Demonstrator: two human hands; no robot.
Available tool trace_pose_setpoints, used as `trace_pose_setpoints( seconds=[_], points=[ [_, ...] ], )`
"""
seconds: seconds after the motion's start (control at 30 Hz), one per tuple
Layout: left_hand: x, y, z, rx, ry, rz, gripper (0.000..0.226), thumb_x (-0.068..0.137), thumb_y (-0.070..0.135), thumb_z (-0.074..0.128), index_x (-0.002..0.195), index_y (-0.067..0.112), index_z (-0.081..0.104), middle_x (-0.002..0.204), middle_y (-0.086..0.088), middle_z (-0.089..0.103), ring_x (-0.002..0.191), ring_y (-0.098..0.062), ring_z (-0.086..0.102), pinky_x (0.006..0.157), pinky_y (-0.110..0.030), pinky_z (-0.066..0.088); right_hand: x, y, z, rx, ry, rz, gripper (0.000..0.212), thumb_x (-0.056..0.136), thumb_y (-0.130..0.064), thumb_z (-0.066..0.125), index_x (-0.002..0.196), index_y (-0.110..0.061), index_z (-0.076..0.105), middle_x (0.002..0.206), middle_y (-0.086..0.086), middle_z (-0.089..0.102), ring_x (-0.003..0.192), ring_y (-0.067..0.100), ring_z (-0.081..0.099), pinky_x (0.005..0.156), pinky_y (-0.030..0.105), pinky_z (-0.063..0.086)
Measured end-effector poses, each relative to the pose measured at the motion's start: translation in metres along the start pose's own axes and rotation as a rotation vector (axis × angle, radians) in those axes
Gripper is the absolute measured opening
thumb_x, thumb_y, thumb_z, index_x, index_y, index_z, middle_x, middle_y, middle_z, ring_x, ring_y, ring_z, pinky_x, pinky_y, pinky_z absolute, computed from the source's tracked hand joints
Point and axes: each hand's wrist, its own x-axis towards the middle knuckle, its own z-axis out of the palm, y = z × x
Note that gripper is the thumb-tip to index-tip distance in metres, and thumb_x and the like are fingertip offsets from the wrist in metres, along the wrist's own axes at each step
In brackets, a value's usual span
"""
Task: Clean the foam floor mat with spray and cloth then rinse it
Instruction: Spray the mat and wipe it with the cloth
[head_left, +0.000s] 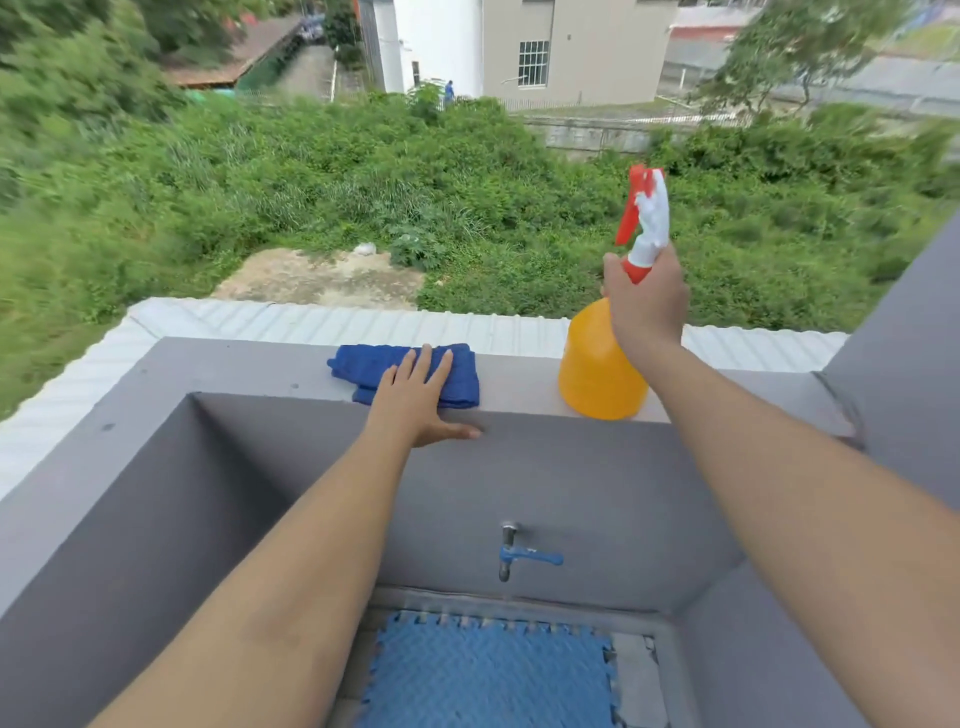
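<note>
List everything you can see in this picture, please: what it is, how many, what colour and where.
Cloth: one, dark blue, folded on the grey ledge.
Spray bottle: one, orange body with white and red trigger head, standing on the ledge at right.
Foam floor mat: one, blue, jigsaw-edged, on the floor below the wall.
Tap: one, metal with blue handle, on the wall above the mat.
Left hand: flat on the cloth, thumb over the ledge's edge.
Right hand: gripping the spray bottle's neck.
</note>
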Motion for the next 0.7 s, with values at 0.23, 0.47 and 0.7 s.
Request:
trace_pose_setpoints(
  seconds=[0.23, 0.47, 0.7],
  points=[
    [-0.008, -0.011, 0.002, 0.112, 0.128, 0.221, 0.070, 0.096, 0.039, 0.049, 0.153, 0.027, 0.011, 0.161, -0.001, 0.012, 0.147, -0.020, 0.015, 0.115, -0.035, 0.022, -0.002, 0.006, 0.014, -0.113, 0.198, -0.077, 0.030, 0.095, -0.033, 0.052, 0.108, -0.005, 0.052, 0.075, 0.000, 0.053, 0.068, 0.026, 0.050, 0.061, 0.031, 0.036],
    [-0.058, 0.014, -0.013, -0.550, 0.295, -0.071, 0.039, 0.090, 0.000, 0.034, 0.115, 0.020, 0.057, 0.090, -0.006, 0.063, 0.077, -0.026, 0.049, 0.061, -0.033, 0.034, -0.016, -0.001, 0.005, -0.026, 0.137, -0.041, 0.028, 0.095, -0.032, 0.053, 0.106, -0.006, 0.050, 0.076, -0.001, 0.052, 0.070, 0.025, 0.049, 0.060, 0.029, 0.032],
    [-0.156, 0.019, 0.021, -1.293, 0.321, -0.457, 0.025, 0.099, 0.030, 0.038, 0.084, 0.021, 0.056, 0.087, 0.000, 0.061, 0.080, -0.020, 0.054, 0.071, -0.035, 0.043, -0.085, 0.002, -0.038, -0.010, 0.049, -0.045, 0.051, 0.078, -0.048, 0.057, 0.117, -0.016, 0.048, 0.091, 0.005, 0.070, 0.082, 0.033, 0.067, 0.074, 0.041, 0.052]
  ],
)
